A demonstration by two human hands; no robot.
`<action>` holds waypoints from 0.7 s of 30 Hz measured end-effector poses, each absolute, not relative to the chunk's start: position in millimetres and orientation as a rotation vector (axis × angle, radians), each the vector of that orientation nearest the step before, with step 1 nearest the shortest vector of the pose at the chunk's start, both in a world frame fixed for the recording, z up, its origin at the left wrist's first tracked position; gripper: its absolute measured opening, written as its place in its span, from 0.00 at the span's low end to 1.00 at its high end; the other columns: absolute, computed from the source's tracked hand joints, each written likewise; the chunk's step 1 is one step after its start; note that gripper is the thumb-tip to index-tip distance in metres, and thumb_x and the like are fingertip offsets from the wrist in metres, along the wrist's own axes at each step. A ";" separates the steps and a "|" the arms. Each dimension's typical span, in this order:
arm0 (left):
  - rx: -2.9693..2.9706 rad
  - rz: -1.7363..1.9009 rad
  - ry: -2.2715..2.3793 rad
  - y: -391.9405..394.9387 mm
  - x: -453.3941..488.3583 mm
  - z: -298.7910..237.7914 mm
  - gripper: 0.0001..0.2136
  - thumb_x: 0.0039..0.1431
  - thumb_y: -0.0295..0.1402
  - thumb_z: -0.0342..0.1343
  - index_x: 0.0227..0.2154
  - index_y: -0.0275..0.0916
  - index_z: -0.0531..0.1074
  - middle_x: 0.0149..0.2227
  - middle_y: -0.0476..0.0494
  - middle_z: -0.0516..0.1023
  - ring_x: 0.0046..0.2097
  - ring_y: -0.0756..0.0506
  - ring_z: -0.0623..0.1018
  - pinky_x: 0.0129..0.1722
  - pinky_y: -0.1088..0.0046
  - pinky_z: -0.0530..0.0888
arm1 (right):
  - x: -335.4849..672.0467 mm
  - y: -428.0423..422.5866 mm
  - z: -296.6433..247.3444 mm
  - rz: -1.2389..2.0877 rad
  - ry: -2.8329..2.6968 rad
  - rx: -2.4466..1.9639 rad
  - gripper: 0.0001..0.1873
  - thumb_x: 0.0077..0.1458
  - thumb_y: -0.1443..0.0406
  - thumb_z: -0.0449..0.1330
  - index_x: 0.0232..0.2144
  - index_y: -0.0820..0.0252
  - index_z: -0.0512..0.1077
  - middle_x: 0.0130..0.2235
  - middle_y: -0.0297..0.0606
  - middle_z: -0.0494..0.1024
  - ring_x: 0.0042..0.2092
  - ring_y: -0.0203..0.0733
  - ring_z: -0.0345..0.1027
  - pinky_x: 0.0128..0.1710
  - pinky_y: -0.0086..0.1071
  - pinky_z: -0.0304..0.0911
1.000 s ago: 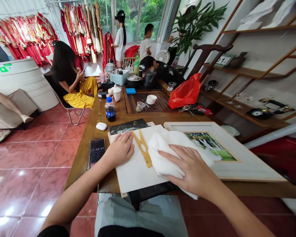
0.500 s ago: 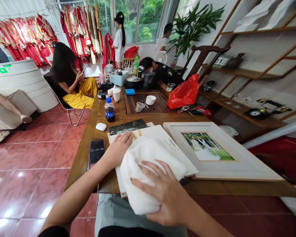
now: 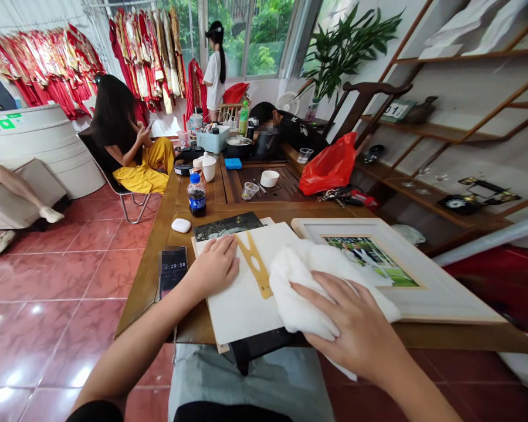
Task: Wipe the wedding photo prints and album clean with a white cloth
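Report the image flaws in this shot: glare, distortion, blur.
Head view: bright glare spots sit on the red floor tiles; wide-angle distortion slants the wooden wall shelves and enlarges the right hand; the phone screen is partly pixelated.

Bright daylight admitted through windows (image 3: 246,35) at 12 o'clock, glare thrown across red floor tiles (image 3: 39,375) at 8 o'clock, soft shadow laid beneath the white cloth (image 3: 317,299) at 5 o'clock, wooden shelves (image 3: 449,132) bowed by wide-angle distortion at 2 o'clock
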State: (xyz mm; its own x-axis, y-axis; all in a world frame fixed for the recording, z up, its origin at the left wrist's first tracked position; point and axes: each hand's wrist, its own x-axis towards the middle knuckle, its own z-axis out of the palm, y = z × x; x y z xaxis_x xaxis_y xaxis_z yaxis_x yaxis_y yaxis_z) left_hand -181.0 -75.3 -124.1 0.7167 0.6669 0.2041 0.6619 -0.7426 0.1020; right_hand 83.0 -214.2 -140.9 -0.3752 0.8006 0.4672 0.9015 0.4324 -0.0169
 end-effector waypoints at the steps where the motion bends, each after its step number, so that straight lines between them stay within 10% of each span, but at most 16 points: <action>1: 2.892 0.361 1.117 -75.0 -181.2 -124.5 0.23 0.72 0.35 0.38 0.64 0.30 0.61 0.67 0.30 0.63 0.68 0.37 0.63 0.67 0.54 0.60 | 84.9 -213.7 -141.6 -0.359 -2.261 -1.467 0.29 0.52 0.57 0.60 0.57 0.54 0.72 0.55 0.53 0.71 0.55 0.62 0.65 0.50 0.53 0.59; 21: 2.887 0.284 1.151 -75.5 -180.2 -122.9 0.24 0.71 0.35 0.39 0.64 0.29 0.61 0.67 0.30 0.62 0.69 0.38 0.62 0.67 0.55 0.59 | 46.7 -193.5 -125.8 -0.104 -2.389 -1.382 0.33 0.46 0.58 0.64 0.57 0.52 0.71 0.57 0.51 0.72 0.57 0.61 0.64 0.54 0.54 0.56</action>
State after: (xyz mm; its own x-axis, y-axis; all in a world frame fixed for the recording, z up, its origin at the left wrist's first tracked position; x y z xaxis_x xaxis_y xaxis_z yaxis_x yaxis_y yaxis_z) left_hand -180.2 -75.5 -122.9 0.7115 0.6841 0.1606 0.6803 -0.7278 0.0864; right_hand 46.7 -193.5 -125.8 -0.4458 0.8207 0.3574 0.8487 0.5144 -0.1227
